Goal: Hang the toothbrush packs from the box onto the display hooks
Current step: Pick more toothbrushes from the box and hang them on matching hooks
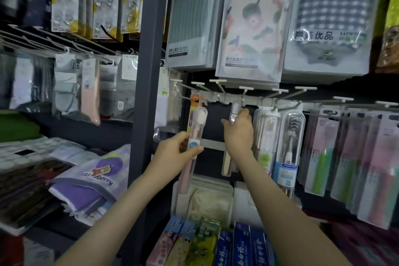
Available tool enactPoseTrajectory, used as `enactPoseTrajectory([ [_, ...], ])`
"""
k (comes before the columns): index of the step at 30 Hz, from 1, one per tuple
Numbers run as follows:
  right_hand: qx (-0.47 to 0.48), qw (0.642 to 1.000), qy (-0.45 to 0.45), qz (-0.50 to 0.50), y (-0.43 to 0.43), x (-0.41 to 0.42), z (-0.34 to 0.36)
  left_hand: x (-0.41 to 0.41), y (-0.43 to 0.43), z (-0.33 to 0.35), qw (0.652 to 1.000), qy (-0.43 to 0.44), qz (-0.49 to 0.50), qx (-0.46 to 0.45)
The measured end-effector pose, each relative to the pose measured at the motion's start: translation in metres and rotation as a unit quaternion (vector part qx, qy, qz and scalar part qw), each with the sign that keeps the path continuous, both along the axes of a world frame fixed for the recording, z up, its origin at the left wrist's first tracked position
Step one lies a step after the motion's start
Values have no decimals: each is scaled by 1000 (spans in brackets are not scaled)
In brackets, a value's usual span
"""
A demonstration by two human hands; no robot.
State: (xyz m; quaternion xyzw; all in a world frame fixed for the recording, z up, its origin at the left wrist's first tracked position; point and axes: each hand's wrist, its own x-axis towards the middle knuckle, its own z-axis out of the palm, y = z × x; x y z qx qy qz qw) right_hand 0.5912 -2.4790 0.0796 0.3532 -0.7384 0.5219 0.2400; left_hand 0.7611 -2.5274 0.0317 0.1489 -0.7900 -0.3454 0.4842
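Observation:
My left hand (174,153) grips a clear toothbrush pack with a pink brush (195,134), held upright below the left display hooks (194,90). My right hand (238,134) holds the upper part of another clear toothbrush pack (234,112), whose top is up at a middle hook (244,93). Whether that pack hangs on the hook cannot be told. More toothbrush packs (289,149) hang from hooks just to the right. No box shows in view.
Large towel packs (252,28) hang above the hooks. A dark shelf post (146,71) stands left of my hands. Toothpaste boxes (216,244) sit below. Coloured packs (356,157) hang at the right. Folded cloths (90,179) lie on the left shelf.

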Motion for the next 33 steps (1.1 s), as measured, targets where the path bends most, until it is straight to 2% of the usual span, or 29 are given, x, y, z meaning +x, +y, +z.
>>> enactPoseTrajectory([
  [11,-62,996,-60,-13,-17,-6,-14,0,-2,0,1000,10,-2,4],
  [17,-26,995,-95,-27,-18,-18,-14,-4,3,-4,1000,11,-7,17],
  [20,-24,996,-79,-22,-12,-5,-22,-6,6,-7,1000,3,7,18],
  [22,-68,995,-59,31,0,14,-27,-6,9,-9,1000,-2,17,15],
  [25,-152,962,-62,216,27,49,-36,-7,12,-10,1000,2,20,11],
  [27,-123,949,-40,288,43,65,-40,-10,16,-8,1000,-7,20,0],
  [29,-65,956,-8,287,48,69,-40,-14,18,-6,999,-29,33,-33],
  [33,-43,970,2,238,48,63,-31,-18,13,-1,989,-83,25,-122],
])
